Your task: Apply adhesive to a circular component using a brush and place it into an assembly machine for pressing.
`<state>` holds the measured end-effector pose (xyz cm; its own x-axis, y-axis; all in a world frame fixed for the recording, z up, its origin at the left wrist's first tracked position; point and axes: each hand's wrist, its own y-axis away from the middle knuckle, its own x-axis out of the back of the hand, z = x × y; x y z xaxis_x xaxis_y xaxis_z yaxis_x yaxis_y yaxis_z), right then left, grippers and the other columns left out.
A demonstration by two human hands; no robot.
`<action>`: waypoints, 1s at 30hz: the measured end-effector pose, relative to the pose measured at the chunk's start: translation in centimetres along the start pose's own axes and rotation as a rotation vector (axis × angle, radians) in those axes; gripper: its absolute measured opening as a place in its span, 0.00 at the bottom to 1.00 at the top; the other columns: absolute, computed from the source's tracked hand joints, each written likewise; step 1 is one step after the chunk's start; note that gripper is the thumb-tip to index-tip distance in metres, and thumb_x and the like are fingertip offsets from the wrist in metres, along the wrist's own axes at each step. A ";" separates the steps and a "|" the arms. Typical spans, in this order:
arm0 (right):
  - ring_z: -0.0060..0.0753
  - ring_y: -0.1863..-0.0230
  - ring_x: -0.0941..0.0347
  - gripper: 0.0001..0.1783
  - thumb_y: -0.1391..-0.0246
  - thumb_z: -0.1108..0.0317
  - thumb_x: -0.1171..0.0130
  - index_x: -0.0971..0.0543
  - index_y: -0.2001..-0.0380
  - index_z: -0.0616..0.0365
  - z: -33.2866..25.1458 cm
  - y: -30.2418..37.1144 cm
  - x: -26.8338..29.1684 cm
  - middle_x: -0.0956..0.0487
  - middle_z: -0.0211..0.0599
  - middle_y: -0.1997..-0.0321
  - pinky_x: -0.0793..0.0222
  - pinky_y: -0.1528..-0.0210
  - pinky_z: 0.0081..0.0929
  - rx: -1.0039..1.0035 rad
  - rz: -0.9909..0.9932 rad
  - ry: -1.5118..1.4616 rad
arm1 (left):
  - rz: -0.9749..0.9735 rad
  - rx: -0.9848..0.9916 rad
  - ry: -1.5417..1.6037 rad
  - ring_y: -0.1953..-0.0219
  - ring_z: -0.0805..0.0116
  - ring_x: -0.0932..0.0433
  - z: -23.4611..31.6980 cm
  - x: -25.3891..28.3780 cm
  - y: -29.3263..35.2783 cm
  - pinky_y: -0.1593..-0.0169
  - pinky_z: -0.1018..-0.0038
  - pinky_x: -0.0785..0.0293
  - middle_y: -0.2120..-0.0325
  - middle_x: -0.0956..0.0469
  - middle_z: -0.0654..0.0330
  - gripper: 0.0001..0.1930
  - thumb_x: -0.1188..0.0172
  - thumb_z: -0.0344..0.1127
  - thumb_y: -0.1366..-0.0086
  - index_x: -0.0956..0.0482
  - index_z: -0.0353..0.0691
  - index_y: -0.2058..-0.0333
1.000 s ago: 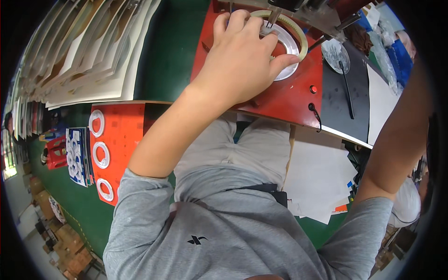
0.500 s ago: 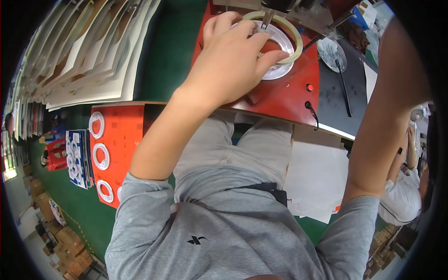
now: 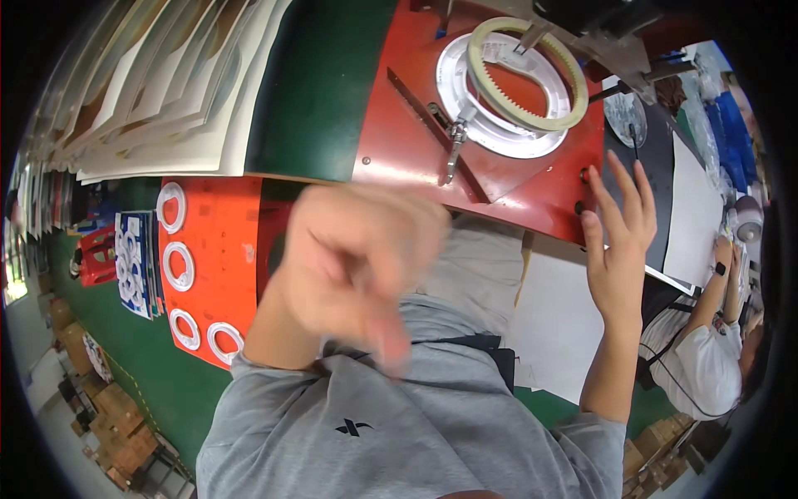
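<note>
Left hand (image 3: 357, 266): blurred, near, fingers curled, empty. Right hand (image 3: 617, 241): fingers spread at red board (image 3: 399, 141) edge; cream toothed ring (image 3: 524, 71) far.

**Red, green and cream below me**

I see a red jig plate (image 3: 399, 141) lying on a dark green worktop (image 3: 320, 83). On it sits a white ring (image 3: 499, 137) under a pale yellow toothed ring (image 3: 499, 91). At my left an orange-red sheet (image 3: 220, 249) carries white ring shapes. The stacked boards (image 3: 166, 108) are cream with brown prints. My shirt (image 3: 416, 432) is grey with a small black mark.
</note>
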<state>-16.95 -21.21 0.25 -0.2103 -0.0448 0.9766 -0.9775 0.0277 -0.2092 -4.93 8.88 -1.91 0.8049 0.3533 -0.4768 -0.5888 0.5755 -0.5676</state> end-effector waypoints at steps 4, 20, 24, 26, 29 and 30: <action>0.55 0.17 0.47 0.28 0.32 0.59 0.39 0.22 0.32 0.55 -0.2 0.3 -0.3 0.31 0.35 0.21 0.55 0.19 0.54 0.006 -0.079 0.043 | -0.321 -0.043 0.317 0.83 0.71 0.37 -0.6 -3.8 -2.7 0.77 0.69 0.48 0.85 0.35 0.72 0.28 0.17 0.44 0.41 0.32 0.47 0.82; 0.54 0.22 0.39 0.26 0.28 0.58 0.41 0.23 0.32 0.56 -0.1 -0.2 -0.3 0.29 0.46 0.26 0.47 0.22 0.48 -0.004 0.077 -0.177 | -0.663 -0.111 0.487 0.87 0.64 0.41 -1.0 -5.7 -6.8 0.80 0.68 0.50 0.87 0.40 0.67 0.34 0.15 0.45 0.44 0.40 0.50 0.87; 0.53 0.23 0.38 0.25 0.29 0.60 0.39 0.22 0.34 0.56 -0.6 -0.6 -0.7 0.27 0.45 0.28 0.47 0.22 0.48 0.040 0.099 -0.207 | -0.599 -0.060 0.439 0.87 0.65 0.40 -0.5 -5.9 -6.4 0.80 0.69 0.48 0.85 0.38 0.66 0.29 0.17 0.43 0.42 0.35 0.48 0.84; 0.53 0.24 0.37 0.25 0.30 0.61 0.39 0.21 0.34 0.56 -0.9 -1.0 -0.5 0.26 0.45 0.28 0.47 0.22 0.48 0.050 0.107 -0.212 | -0.550 -0.026 0.443 0.86 0.67 0.39 -0.7 -5.7 -5.3 0.80 0.71 0.46 0.83 0.34 0.64 0.23 0.18 0.42 0.40 0.27 0.45 0.80; 0.53 0.25 0.35 0.24 0.31 0.62 0.38 0.20 0.35 0.56 -1.3 -1.9 0.2 0.24 0.44 0.30 0.44 0.23 0.47 0.082 0.152 -0.219 | -0.337 0.060 0.347 0.84 0.64 0.36 -1.2 -5.2 -2.6 0.77 0.69 0.44 0.86 0.34 0.66 0.25 0.14 0.33 0.49 0.30 0.45 0.84; 0.53 0.27 0.33 0.23 0.31 0.64 0.38 0.19 0.36 0.56 -1.3 -2.3 0.4 0.23 0.44 0.31 0.42 0.25 0.47 0.106 0.187 -0.256 | -0.279 0.000 0.171 0.83 0.68 0.35 -1.5 -4.1 -2.9 0.77 0.70 0.46 0.82 0.31 0.67 0.19 0.19 0.29 0.46 0.27 0.44 0.80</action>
<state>-14.76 -19.96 1.18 -0.3707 -0.2989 0.8794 -0.9151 -0.0444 -0.4009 -6.63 4.68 0.71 0.9113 0.0529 -0.4082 -0.3469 0.6327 -0.6924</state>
